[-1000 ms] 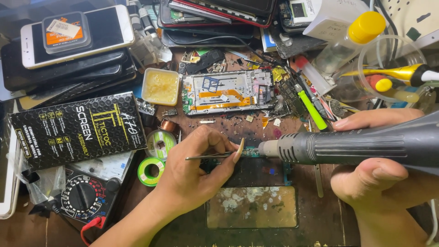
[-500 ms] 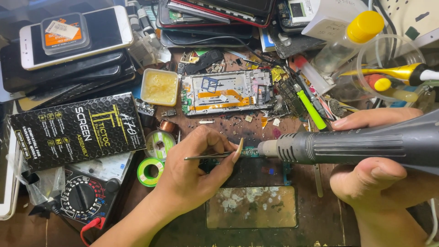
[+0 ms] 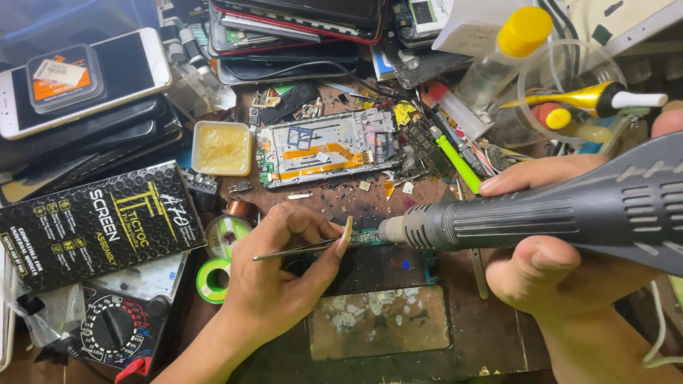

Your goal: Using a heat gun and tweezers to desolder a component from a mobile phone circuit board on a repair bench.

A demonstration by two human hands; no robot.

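Note:
My left hand [image 3: 284,274] pinches thin metal tweezers [image 3: 295,249], their tips resting on a small green circuit board [image 3: 366,238] at the middle of the bench. My right hand [image 3: 548,263] grips a grey hot-air gun [image 3: 555,213] lying level, its metal nozzle [image 3: 391,229] pointing left and almost touching the same board. Below the board lies a dark work mat with a stained glass plate [image 3: 380,321].
An opened phone frame [image 3: 324,148] and a tub of yellow flux [image 3: 222,148] lie behind the hands. Solder spools [image 3: 224,235], a black box [image 3: 96,224] and a multimeter [image 3: 114,328] sit left. Stacked phones [image 3: 85,78], a yellow-capped bottle [image 3: 509,50] and a green-handled tool [image 3: 455,162] crowd the back.

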